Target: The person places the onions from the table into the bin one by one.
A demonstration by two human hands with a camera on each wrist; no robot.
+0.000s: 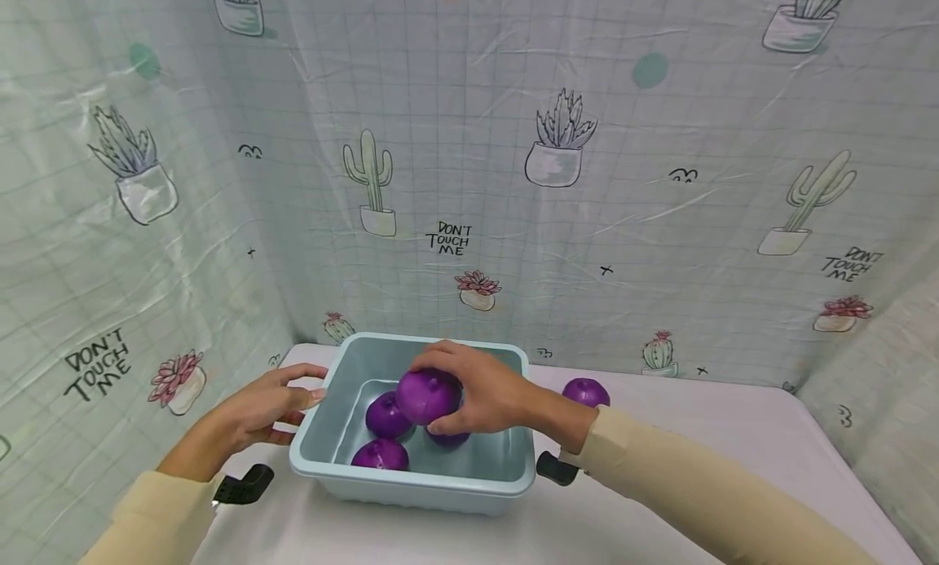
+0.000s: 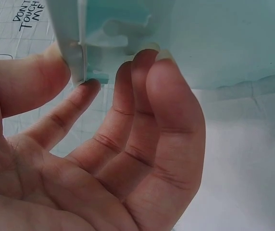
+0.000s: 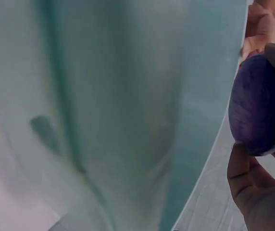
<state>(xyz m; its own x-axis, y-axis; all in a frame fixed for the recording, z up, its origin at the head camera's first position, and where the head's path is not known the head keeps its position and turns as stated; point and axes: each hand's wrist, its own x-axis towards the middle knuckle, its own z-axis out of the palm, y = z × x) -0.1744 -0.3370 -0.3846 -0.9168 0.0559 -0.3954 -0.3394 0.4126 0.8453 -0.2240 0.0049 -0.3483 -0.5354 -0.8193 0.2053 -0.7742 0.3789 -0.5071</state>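
My right hand [image 1: 484, 390] grips a red onion [image 1: 425, 398], its thumb and fingers spread round the sides, above the inside of a pale blue plastic basin [image 1: 418, 482]. Below it, several more red onions lie on the basin floor: one [image 1: 387, 416] at the middle left, another [image 1: 380, 454] near the front wall, and one [image 1: 449, 439] partly hidden by the held onion and hand. At the basin's left side my left hand [image 1: 267, 406] holds the rim; in the left wrist view the thumb [image 2: 36, 79] touches the rim and the other fingers curl beside the wall.
A single red onion [image 1: 586, 391] sits on the white table [image 1: 704, 434] right of the basin, behind the right forearm. A curtain [image 1: 469, 182] printed with cacti hangs behind and along both sides. Black wrist devices [image 1: 245, 485] show at both cuffs.
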